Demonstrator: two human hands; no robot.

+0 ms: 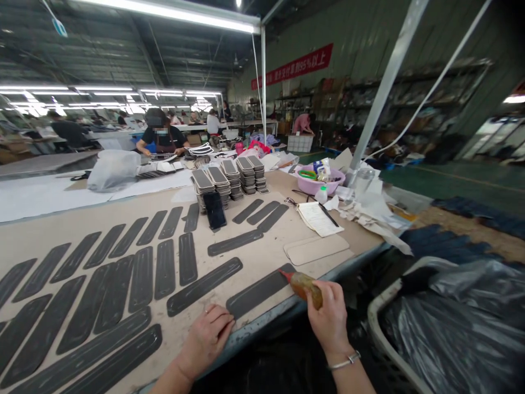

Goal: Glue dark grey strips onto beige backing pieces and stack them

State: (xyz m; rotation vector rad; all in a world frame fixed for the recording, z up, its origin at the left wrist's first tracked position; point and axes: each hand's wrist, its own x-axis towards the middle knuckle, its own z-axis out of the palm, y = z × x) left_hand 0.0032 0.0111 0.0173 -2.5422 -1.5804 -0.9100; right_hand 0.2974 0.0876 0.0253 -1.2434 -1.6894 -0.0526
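Note:
A squeeze bottle of amber glue [304,289] with a red nozzle is gripped in my right hand [328,314], fingers wrapped round it. Its tip is at the right end of a dark grey rounded strip [260,293] lying near the table edge. My left hand [209,331], fingers curled together, presses at the left end of that strip. More dark strips lie in rows to the left, such as one [204,286] bearing glossy lines along its edges. Two beige rounded pieces [318,249] lie just beyond the strip in work.
Stacks of rounded pieces [217,179] stand at mid-table with a phone [215,210] leaning on them. An open notebook [318,219], a pen and a pink basin [315,183] sit to the right. A basket with black plastic [459,328] stands beside the table. A co-worker [164,137] sits across.

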